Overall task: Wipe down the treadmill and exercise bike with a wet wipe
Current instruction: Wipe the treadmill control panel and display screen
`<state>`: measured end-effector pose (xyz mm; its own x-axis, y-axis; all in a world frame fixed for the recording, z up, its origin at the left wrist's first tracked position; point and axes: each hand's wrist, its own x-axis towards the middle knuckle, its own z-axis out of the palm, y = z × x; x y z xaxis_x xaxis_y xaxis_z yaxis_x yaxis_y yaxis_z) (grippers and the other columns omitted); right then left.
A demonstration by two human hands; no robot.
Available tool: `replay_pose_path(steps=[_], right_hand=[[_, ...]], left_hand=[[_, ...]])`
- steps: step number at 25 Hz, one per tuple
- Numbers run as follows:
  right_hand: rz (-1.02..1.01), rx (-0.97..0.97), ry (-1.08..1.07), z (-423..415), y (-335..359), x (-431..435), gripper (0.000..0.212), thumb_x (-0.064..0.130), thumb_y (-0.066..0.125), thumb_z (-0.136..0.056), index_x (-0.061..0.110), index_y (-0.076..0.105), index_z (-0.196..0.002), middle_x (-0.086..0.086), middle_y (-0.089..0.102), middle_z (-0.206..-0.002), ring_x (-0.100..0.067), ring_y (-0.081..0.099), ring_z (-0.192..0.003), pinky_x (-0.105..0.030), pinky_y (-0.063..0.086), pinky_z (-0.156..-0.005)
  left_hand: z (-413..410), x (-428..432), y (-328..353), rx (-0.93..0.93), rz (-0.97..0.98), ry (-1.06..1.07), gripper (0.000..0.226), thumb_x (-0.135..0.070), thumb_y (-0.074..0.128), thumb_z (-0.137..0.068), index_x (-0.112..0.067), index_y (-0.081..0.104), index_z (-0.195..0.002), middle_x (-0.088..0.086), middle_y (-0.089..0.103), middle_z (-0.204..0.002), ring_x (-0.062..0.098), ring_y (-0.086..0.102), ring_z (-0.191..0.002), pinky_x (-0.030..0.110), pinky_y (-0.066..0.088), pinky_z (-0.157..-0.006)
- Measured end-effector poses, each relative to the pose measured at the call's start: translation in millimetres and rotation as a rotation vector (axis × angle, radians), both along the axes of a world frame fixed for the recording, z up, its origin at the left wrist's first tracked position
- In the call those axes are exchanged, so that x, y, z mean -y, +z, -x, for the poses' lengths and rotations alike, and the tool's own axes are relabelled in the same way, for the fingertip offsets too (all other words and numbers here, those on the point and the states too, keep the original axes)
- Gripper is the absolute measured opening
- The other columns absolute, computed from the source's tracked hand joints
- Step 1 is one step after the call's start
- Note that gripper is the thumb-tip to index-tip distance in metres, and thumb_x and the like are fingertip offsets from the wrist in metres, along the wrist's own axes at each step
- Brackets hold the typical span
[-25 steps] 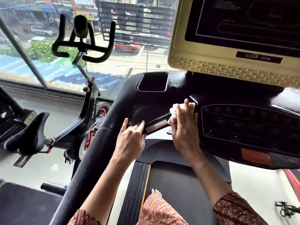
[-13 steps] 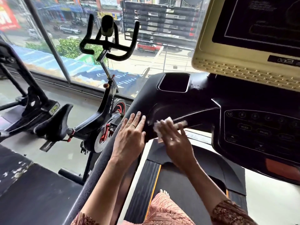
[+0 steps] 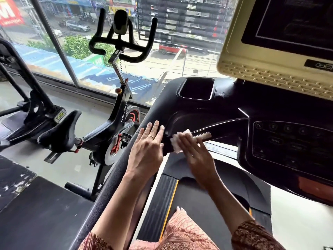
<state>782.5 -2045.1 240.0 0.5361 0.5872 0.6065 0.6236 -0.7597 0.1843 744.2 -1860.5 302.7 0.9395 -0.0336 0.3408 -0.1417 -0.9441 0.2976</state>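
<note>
Flat-fingered, apparently, right hand [image 3: 196, 156] presses wet wipe [image 3: 180, 139] onto treadmill console [image 3: 207, 110]; left hand [image 3: 146, 152] rests flat, outspread, on its handrail [image 3: 108, 188].

1 treadmill [image 3: 207, 109] near right w/ 1 screen [image 3: 281, 38] and 1 recessed tray [image 3: 196, 89] on it; 1 exercise bike [image 3: 119, 116] left of it, plus 1 other machine [image 3: 36, 109] far left. 2 hands, left hand [image 3: 146, 152] and right hand [image 3: 196, 156], w/ 1 ring [image 3: 151, 137] on the left and 1 wet wipe [image 3: 180, 139] under the right. Outside, 2 cars: 1 red car [image 3: 170, 47], 1 silver car [image 3: 77, 26] far left.
</note>
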Motion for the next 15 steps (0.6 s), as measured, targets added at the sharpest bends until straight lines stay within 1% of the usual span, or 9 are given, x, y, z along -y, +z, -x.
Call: replay_pose_path(steps=[2, 4, 6, 7, 8, 10, 11, 13, 15], right_hand=[[-0.005, 0.039, -0.116, -12.9, 12.2, 37.6, 0.058, -0.008, 0.045, -0.082, 0.002, 0.036, -0.139, -0.015, 0.049, -0.140, -0.031, 0.044, -0.132, -0.042, 0.020, -0.114], [-0.126, -0.001, -0.217, -12.0, 15.1, 48.6, 0.066, -0.014, 0.058, -0.080, 0.000, 0.037, -0.141, -0.018, 0.042, -0.145, -0.029, 0.030, -0.140, -0.040, 0.014, -0.118], [-0.206, -0.070, -0.204, -6.7, 5.7, 26.7, 0.063, -0.012, 0.054, -0.083, 0.000, 0.036, -0.142, -0.018, 0.037, -0.148, -0.025, 0.016, -0.145, -0.038, 0.013, -0.120], [-0.199, -0.108, -0.137, -2.4, 0.2, 10.7, 0.060, -0.010, 0.051, -0.085, 0.001, 0.036, -0.142, -0.017, 0.038, -0.148, -0.024, 0.016, -0.146, -0.039, 0.015, -0.119], [-0.159, -0.129, -0.046, 2.9, -3.0, -3.7, 0.058, -0.007, 0.051, -0.085, 0.002, 0.039, -0.141, -0.015, 0.040, -0.148, -0.025, 0.022, -0.144, -0.039, 0.019, -0.118], [-0.038, -0.097, 0.075, 6.2, -2.7, -12.2, 0.054, -0.003, 0.050, -0.086, 0.002, 0.043, -0.139, -0.014, 0.045, -0.144, -0.027, 0.036, -0.138, -0.037, 0.023, -0.115], [0.006, -0.061, 0.077, 2.3, 2.1, -5.0, 0.053, -0.001, 0.046, -0.087, 0.002, 0.041, -0.139, -0.013, 0.047, -0.143, -0.026, 0.039, -0.136, -0.037, 0.023, -0.115], [0.024, 0.011, -0.026, -5.5, 13.2, 20.6, 0.056, 0.001, 0.043, -0.086, 0.004, 0.035, -0.141, -0.012, 0.047, -0.143, -0.025, 0.037, -0.137, -0.036, 0.019, -0.116], [-0.039, 0.031, -0.187, -11.9, 21.3, 52.4, 0.059, -0.001, 0.051, -0.085, 0.005, 0.036, -0.142, -0.011, 0.041, -0.146, -0.025, 0.034, -0.138, -0.038, 0.018, -0.116]], left_hand=[[0.8, 0.4, -0.6, 0.005, -0.004, 0.004, 0.058, -0.011, 0.061, -0.085, -0.005, 0.043, -0.140, 0.015, 0.038, -0.147, 0.029, 0.033, -0.139, 0.038, 0.013, -0.116], [0.7, 2.2, -1.0, 0.012, -0.020, 0.017, 0.059, -0.008, 0.064, -0.083, -0.004, 0.045, -0.139, 0.016, 0.041, -0.145, 0.030, 0.036, -0.137, 0.040, 0.015, -0.115], [0.1, 4.1, -1.4, 0.025, -0.047, 0.035, 0.055, -0.008, 0.060, -0.082, -0.002, 0.049, -0.136, 0.017, 0.044, -0.143, 0.031, 0.040, -0.135, 0.043, 0.020, -0.113], [-0.1, 4.2, -1.1, 0.032, -0.059, 0.043, 0.054, -0.010, 0.055, -0.081, -0.002, 0.050, -0.135, 0.018, 0.046, -0.141, 0.032, 0.042, -0.133, 0.044, 0.022, -0.112], [-0.2, 4.4, -0.7, 0.036, -0.069, 0.044, 0.055, -0.013, 0.052, -0.080, -0.001, 0.051, -0.134, 0.018, 0.047, -0.140, 0.033, 0.043, -0.132, 0.044, 0.023, -0.111], [0.4, 3.7, 0.1, 0.031, -0.078, 0.034, 0.056, -0.015, 0.050, -0.080, -0.001, 0.050, -0.135, 0.019, 0.046, -0.141, 0.033, 0.041, -0.134, 0.043, 0.020, -0.112], [0.5, 3.4, 0.1, 0.030, -0.077, 0.024, 0.056, -0.014, 0.052, -0.081, -0.001, 0.049, -0.136, 0.019, 0.044, -0.142, 0.033, 0.040, -0.134, 0.043, 0.019, -0.113], [0.8, 3.1, 0.3, 0.037, -0.072, 0.013, 0.056, -0.008, 0.062, -0.082, 0.000, 0.049, -0.135, 0.020, 0.045, -0.142, 0.035, 0.040, -0.134, 0.043, 0.018, -0.112], [0.6, 3.3, -0.1, 0.046, -0.076, 0.018, 0.060, -0.004, 0.070, -0.078, 0.001, 0.050, -0.134, 0.021, 0.047, -0.140, 0.036, 0.043, -0.132, 0.045, 0.020, -0.111]])
